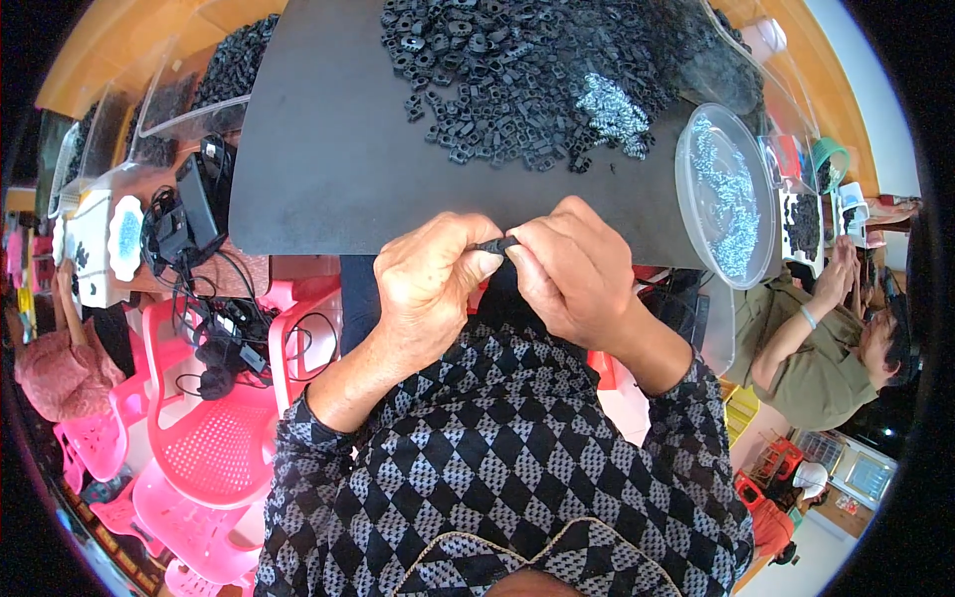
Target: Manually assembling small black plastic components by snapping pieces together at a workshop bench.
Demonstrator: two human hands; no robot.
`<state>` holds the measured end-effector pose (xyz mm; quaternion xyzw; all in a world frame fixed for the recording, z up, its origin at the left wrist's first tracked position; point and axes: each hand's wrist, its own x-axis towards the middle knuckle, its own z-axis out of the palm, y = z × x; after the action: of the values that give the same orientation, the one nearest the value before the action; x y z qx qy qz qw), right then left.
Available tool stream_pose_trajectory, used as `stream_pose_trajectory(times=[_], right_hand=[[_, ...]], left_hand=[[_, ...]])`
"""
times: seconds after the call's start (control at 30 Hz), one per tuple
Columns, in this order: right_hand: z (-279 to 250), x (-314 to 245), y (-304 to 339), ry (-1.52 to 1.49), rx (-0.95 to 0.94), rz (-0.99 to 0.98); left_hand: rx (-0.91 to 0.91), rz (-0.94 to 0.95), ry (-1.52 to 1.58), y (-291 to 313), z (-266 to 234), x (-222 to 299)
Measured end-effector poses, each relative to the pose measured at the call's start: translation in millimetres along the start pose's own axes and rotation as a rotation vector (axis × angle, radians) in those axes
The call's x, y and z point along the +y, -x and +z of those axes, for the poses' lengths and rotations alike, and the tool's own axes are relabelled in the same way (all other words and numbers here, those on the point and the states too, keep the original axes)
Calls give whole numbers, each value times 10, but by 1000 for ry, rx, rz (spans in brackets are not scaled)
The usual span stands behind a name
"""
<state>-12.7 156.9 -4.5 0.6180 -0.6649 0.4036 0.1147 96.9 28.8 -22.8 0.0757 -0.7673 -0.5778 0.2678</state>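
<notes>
Just past the near edge of the dark tabletop, my two hands meet fingertip to fingertip. My left hand (435,276) pinches one end of a small black plastic part (492,245) between thumb and forefinger. My right hand (575,269) grips its other end in the same way, and its fingers are curled in. Most of the part is hidden by the fingertips. On the table ahead lies a wide heap of small black plastic pieces (497,109), some with holes through them. A small pile of shiny metal springs (615,114) rests on the heap's right side.
A clear round dish (686,189) of springs stands at the table's right edge. Clear bins (159,124) of black pieces are at the far left. Black devices with cables (194,204) sit left, above pink chairs (214,428). Co-workers sit at the right (826,348) and left (70,373).
</notes>
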Motion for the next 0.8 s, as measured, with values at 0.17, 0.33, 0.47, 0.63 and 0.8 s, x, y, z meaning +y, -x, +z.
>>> stream_pose_trajectory(times=[0.17,0.33,0.47,0.63,0.8], right_hand=[[30,-22,56,75,56,-16],[48,-16,93,74,58,-5],[45,20,77,-10,78,37],[-28,-27,76,-125,57,154],[3,-32,71,-135,77,146]], left_hand=[[37,33,-10,28,43,-53],[54,68,-54,25,74,-54],[36,110,-90,-24,55,-30],[30,198,-133,-42,38,-25],[-5,157,-135,-4,38,-29]])
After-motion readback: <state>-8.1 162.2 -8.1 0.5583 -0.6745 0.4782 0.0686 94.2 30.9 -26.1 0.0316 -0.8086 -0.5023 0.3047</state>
